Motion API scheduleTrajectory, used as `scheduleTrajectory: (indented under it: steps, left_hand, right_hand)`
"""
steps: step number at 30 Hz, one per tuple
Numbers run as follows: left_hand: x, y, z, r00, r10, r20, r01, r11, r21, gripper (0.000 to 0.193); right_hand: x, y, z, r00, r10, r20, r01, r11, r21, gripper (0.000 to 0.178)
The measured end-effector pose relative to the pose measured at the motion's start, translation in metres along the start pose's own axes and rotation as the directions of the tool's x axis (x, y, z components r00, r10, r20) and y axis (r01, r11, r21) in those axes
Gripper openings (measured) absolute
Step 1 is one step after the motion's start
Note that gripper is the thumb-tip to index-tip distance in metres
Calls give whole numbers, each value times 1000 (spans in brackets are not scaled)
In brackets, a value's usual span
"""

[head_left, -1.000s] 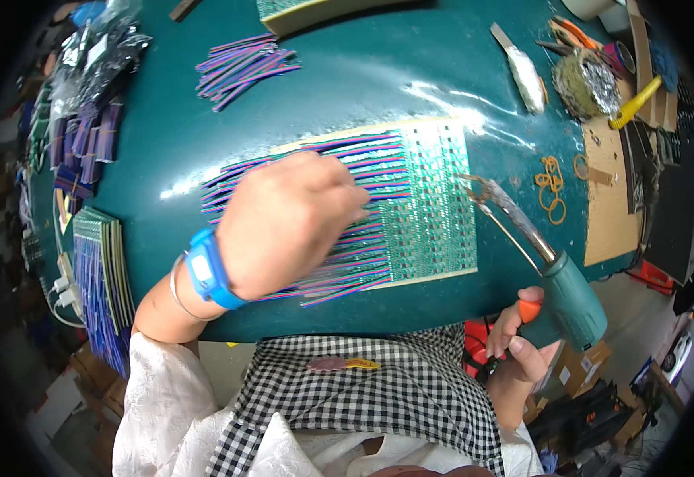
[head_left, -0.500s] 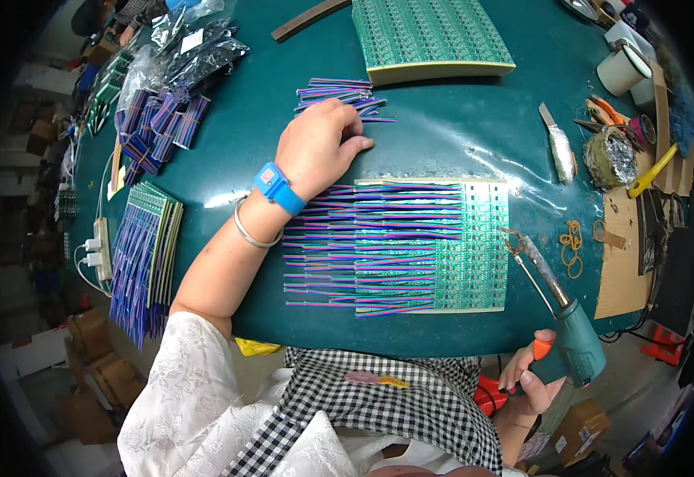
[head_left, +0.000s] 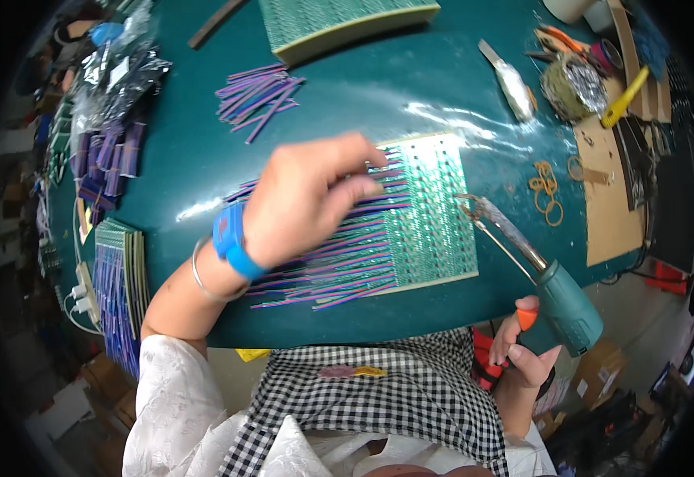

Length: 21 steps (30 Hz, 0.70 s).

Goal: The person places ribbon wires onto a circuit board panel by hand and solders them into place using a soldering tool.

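Observation:
A green circuit board panel (head_left: 434, 238) lies on the table before me, with rows of thin striped purple-blue wires (head_left: 339, 266) stretching leftward from it. Over its upper left part is my left hand (head_left: 307, 191), thumb and forefinger curled toward each other near the wire ends. What they pinch is hidden and blurred. My right hand (head_left: 526, 358) grips a green soldering gun (head_left: 571, 310) with an orange trigger. The gun's metal tip and thin feed tube point up-left, close to the panel's right edge. A loose pile of wires (head_left: 255, 95) rests beyond my left hand.
A thick stack of green panels (head_left: 347, 36) stands at the back. Wired boards (head_left: 120, 270) and bundled wires (head_left: 108, 163) lie left, beside a power strip (head_left: 84, 294). To the right are rubber bands (head_left: 546, 191), a wrapped blade (head_left: 514, 91), a foil-topped pot (head_left: 573, 87) and cardboard (head_left: 613, 199).
My left hand has left the wire pile and come nearer, over the panel. The loose pile now lies more fanned out. My right hand still holds the soldering gun; the whole view has shifted.

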State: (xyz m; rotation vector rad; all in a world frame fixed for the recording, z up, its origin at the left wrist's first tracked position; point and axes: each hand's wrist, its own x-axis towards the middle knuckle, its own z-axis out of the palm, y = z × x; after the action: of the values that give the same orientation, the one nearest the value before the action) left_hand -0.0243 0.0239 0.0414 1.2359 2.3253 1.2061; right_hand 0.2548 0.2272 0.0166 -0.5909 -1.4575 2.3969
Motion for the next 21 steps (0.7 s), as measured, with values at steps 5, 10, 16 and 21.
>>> scheduleTrajectory:
  steps: [5, 10, 16, 21]
  left_hand:
    - [-16, 5, 35, 977, 181, 109, -193, 975, 110, 23]
    - [-22, -8, 45, 965, 240, 108, -259, 940, 223, 31]
    - [-26, -10, 46, 961, 264, 80, -275, 940, 204, 34]
    - [-31, -7, 46, 966, 230, 119, -255, 925, 281, 36]
  right_hand:
    - [-7, -1, -2, 997, 72, 6, -71, 996, -52, 60]
    - [-11, -4, 2, 989, 141, -36, -142, 990, -25, 57]
    - [-11, 1, -3, 979, 202, -5, -202, 977, -72, 54]
    - [-11, 3, 7, 956, 274, -102, -290, 932, -217, 53]
